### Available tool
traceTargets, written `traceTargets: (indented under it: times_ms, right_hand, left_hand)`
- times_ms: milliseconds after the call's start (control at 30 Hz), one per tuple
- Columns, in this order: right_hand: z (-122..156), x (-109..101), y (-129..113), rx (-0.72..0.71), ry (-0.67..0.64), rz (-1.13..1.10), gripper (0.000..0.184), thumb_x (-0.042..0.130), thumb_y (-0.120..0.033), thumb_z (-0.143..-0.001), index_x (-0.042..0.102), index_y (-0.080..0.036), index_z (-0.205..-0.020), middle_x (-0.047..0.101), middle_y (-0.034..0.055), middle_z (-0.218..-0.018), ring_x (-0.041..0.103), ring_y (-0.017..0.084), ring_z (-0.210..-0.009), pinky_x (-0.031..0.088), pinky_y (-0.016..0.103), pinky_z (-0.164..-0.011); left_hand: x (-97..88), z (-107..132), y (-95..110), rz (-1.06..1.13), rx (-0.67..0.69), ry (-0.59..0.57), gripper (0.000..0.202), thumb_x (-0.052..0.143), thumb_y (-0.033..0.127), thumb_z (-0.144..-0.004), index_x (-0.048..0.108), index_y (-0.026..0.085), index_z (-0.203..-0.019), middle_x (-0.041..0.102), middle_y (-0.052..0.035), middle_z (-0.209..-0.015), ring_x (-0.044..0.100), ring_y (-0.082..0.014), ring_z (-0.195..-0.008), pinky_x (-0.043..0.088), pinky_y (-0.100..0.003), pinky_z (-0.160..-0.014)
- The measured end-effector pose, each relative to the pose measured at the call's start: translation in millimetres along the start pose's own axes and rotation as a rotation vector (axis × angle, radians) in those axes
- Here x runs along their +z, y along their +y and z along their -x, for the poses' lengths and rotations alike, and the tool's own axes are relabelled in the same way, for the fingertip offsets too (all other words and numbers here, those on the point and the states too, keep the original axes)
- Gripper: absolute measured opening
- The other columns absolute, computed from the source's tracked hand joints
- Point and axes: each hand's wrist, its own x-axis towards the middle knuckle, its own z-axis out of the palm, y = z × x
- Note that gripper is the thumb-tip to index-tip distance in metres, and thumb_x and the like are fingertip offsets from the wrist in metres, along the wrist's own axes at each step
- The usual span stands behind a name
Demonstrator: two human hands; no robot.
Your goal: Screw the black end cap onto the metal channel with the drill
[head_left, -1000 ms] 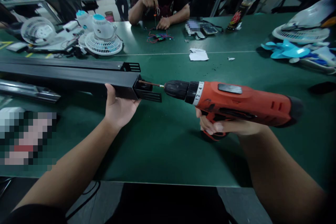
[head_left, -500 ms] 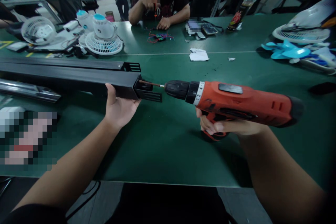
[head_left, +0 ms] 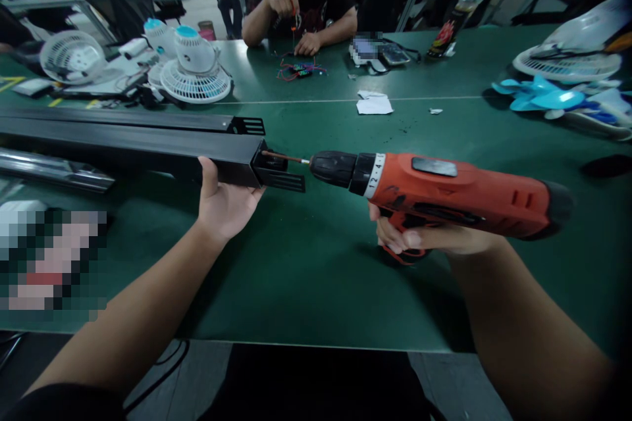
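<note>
Two bare hands shared the work in the head view. The left hand (head_left: 224, 200) was cupped from below around the right end of a long black channel (head_left: 148, 148), with the thumb up on its near face. The right hand (head_left: 424, 237) was clenched on the grip of an orange drill (head_left: 444, 192), held nearly level above the green bench (head_left: 316, 276). The drill's thin bit (head_left: 286, 158) reached left into the slotted end piece (head_left: 279, 174) of the channel.

The likeliest trouble, as I judged it, was the bit slipping off its seat. The thumb lay just left of the end piece, so a skating tip could have jabbed it. Only one hand steadied the channel, so the drill's turning force might also have twisted it out of line.

The channel looked matte black and square in section. It lay on the left half of the bench and ran off the left edge of the picture. Whether its right end rested on the bench could not be told. A second black channel (head_left: 148, 120) lay parallel just beyond it, and a silvery rail (head_left: 54, 171) lay nearer at the left.
</note>
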Motion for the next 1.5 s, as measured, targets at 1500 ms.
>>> traceTargets:
  times_ms: [1500]
  right_hand:
    - [-1.6,1.7,-3.8,0.006,0.017,0.018,0.040,0.096,-0.048,-0.102,0.083,-0.025,-0.132,0.073,-0.0024,-0.072,0.074,0.021,-0.058,0.070,0.037,-0.058]
  left_hand:
    - [2.2,0.7,0.0,0.056,-0.020,0.022,0.094,0.067,0.099,-0.099,0.071,0.035,-0.167,0.074,-0.0067,-0.172,0.037,-0.0414,-0.186,0.043,-0.054,-0.147]
